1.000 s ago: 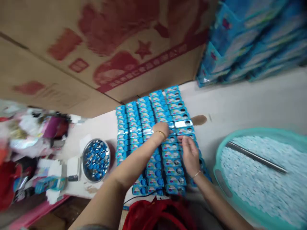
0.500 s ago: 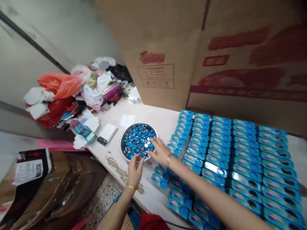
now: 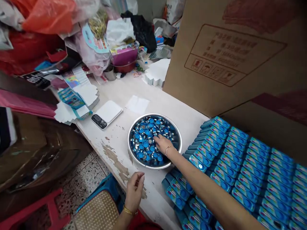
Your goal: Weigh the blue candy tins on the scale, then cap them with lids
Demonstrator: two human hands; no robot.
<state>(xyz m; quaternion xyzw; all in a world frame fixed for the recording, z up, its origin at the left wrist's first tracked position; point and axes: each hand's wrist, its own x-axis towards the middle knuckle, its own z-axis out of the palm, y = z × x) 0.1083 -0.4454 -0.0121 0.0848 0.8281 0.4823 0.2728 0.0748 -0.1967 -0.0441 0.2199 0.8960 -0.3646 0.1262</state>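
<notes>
A round metal bowl (image 3: 178,140) holds a heap of small round blue-and-silver discs (image 3: 146,145). My right hand (image 3: 163,143) reaches into its right side. Its fingers are bunched together and touch the heap; whether a disc is between the fingertips is hidden. My left hand (image 3: 134,191) hovers near the table's front edge, below the bowl and apart from it. Its fingers curl toward the thumb, and whatever they may hold is too small to make out. Right of the bowl stand rows of flat blue printed packs (image 3: 230,169), some of them under my right forearm.
A white digital scale (image 3: 109,111) and a sheet of paper (image 3: 137,104) lie behind the bowl. Large cartons (image 3: 216,64) wall off the back right. Bags and mixed goods (image 3: 120,38) crowd the back left. A woven-seat chair (image 3: 97,212) stands below the table's edge.
The view has moved closer and turned left. My right hand has gone deeper into the discs, its fingers now bunched. My left hand has drawn back from the bowl's rim toward the table edge.
</notes>
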